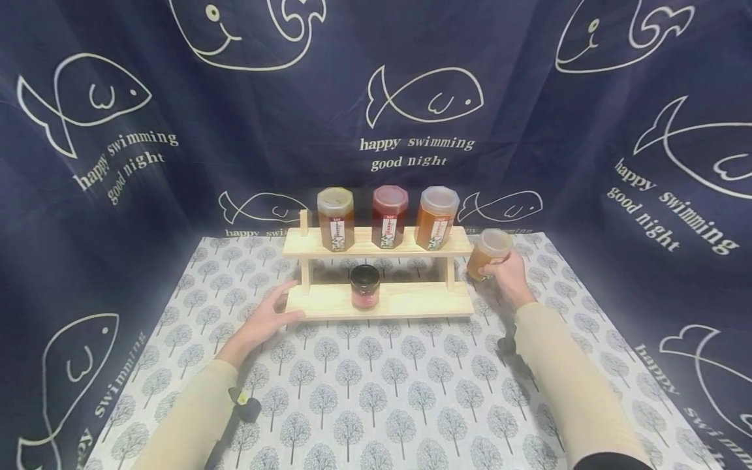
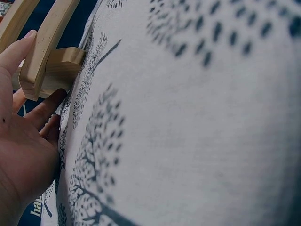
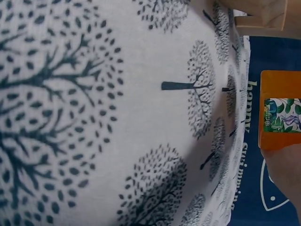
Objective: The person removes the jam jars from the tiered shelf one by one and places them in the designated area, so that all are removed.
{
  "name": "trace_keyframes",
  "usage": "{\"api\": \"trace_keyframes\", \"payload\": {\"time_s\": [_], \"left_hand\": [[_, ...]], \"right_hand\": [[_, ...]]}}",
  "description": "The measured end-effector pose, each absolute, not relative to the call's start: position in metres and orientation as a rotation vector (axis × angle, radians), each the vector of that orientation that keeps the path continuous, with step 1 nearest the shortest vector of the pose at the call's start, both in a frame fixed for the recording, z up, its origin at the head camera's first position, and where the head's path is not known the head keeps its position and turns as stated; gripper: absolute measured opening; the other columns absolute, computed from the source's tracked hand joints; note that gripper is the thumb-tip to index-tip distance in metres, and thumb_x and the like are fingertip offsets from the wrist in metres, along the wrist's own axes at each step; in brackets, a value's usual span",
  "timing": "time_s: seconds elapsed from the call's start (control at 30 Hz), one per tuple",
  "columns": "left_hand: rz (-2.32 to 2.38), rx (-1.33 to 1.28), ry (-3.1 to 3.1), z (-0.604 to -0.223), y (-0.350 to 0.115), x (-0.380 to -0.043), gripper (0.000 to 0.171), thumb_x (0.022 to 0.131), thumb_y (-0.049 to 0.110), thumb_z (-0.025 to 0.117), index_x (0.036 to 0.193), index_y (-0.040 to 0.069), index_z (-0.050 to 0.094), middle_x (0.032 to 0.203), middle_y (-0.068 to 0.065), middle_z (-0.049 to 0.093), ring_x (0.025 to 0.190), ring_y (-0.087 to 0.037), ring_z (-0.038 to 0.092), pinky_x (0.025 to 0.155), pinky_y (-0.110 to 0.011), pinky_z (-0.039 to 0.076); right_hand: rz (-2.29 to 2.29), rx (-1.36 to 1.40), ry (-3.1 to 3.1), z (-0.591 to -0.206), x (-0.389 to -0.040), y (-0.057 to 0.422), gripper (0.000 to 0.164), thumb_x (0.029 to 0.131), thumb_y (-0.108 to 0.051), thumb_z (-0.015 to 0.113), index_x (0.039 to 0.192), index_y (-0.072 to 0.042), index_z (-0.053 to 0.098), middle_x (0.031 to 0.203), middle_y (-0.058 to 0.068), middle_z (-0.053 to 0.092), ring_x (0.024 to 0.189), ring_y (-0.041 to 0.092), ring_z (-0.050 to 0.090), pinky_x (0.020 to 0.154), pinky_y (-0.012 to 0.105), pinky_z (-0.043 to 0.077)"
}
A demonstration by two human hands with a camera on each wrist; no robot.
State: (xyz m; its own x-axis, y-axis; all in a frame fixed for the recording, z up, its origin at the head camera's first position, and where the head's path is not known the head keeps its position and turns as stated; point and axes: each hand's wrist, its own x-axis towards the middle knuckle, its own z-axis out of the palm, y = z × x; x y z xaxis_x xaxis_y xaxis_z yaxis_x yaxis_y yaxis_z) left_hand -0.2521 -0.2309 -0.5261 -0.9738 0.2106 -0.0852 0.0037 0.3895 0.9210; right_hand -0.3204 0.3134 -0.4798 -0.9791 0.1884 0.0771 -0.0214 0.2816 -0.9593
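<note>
**A big jar [image 1: 485, 256] held up beside the wooden shelf [image 1: 423, 301]**

The right hand [image 1: 510, 273] has its fingers curled round the big jar, which has orange-brown stuff in it. The jar is up off the worktop [image 1: 364, 385], just past the right end of the wooden shelf. The left hand [image 1: 270, 318] is at the other end. Its fingers are loose and spread, touching the end of the low board [image 1: 329, 298], maybe so the shelf won't slide.

Three more jars [image 1: 390, 219] stand in a row on the top board [image 1: 364, 237], and a small jar [image 1: 365, 287] with a black lid stands on the low board.

My guess is this step is moving one jar to or from the shelf; I can't tell which. If it goes on, there is bare wood right of the small jar. That would need a tight hold and a slow hand, so nothing gets bumped.
</note>
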Motion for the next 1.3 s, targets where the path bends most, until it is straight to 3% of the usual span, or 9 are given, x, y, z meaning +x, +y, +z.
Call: {"api": "trace_keyframes", "payload": {"time_s": [0.4, 0.7, 0.9, 1.1, 1.3], "left_hand": [[1.669, 0.21, 2.428, -0.529, -0.228, -0.252, 0.091, 0.084, 0.041, 0.08, 0.158, 0.023, 0.031, 0.165, -0.011, 0.023, 0.148, -0.041, 0.023, 0.116, -0.071, 0.01], [1.609, 0.227, 2.472, -0.527, -0.224, -0.253, 0.093, 0.083, 0.044, 0.08, 0.158, 0.021, 0.031, 0.165, -0.011, 0.023, 0.149, -0.041, 0.022, 0.116, -0.071, 0.011], [1.639, 0.218, 2.452, -0.528, -0.224, -0.255, 0.093, 0.083, 0.044, 0.081, 0.158, 0.023, 0.031, 0.165, -0.011, 0.021, 0.149, -0.041, 0.021, 0.115, -0.072, 0.01], [1.651, 0.201, 2.445, -0.528, -0.228, -0.255, 0.091, 0.085, 0.04, 0.081, 0.159, 0.024, 0.031, 0.166, -0.01, 0.021, 0.15, -0.04, 0.019, 0.117, -0.07, 0.008], [1.654, 0.18, 2.437, -0.528, -0.23, -0.256, 0.091, 0.085, 0.038, 0.081, 0.159, 0.023, 0.03, 0.166, -0.011, 0.02, 0.15, -0.041, 0.018, 0.117, -0.07, 0.008]], "right_hand": [[1.779, -0.141, -2.407, -0.494, -0.323, 0.319, 0.093, 0.067, 0.012, 0.065, 0.153, -0.009, 0.038, 0.153, 0.016, 0.044, 0.145, 0.036, 0.034, 0.122, 0.059, 0.011], [1.73, -0.202, -2.439, -0.51, -0.316, 0.328, 0.091, 0.065, 0.011, 0.065, 0.151, -0.004, 0.039, 0.148, 0.021, 0.048, 0.139, 0.04, 0.04, 0.12, 0.059, 0.021], [1.723, -0.155, -2.447, -0.511, -0.319, 0.331, 0.091, 0.066, 0.01, 0.066, 0.151, -0.005, 0.037, 0.147, 0.019, 0.048, 0.139, 0.039, 0.041, 0.12, 0.058, 0.022], [1.782, 0.014, -2.534, -0.507, -0.322, 0.34, 0.089, 0.076, 0.007, 0.07, 0.154, -0.002, 0.028, 0.151, 0.023, 0.04, 0.142, 0.043, 0.033, 0.119, 0.064, 0.016], [1.824, 0.038, -2.563, -0.485, -0.318, 0.348, 0.097, 0.09, -0.012, 0.072, 0.163, -0.015, 0.008, 0.165, 0.02, 0.021, 0.152, 0.038, 0.012, 0.119, 0.066, 0.002]]}}
